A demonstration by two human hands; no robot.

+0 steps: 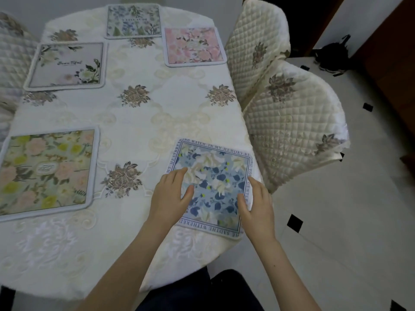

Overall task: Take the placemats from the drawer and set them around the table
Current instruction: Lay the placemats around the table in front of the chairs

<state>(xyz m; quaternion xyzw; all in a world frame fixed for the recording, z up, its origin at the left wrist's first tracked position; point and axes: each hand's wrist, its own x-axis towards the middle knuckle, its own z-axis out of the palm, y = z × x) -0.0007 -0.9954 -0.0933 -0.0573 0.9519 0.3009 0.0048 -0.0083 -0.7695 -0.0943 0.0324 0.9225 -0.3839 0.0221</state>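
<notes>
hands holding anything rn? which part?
Nothing gripped. Left hand and right hand rest flat on the blue floral placemat, at its left and right edges.

Your table (139, 122) wears a cream embroidered cloth. Five flowered placemats lie flat on it: blue one (213, 187) near right, yellow one (45, 171) near left, grey one (67, 66), pink one (194, 46), pale-blue one (134, 20) farther off.

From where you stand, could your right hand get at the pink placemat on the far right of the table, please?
Probably not without leaning: the right hand rests on the blue placemat, and the pink placemat lies far across open tablecloth. Nothing blocks the path.
</notes>
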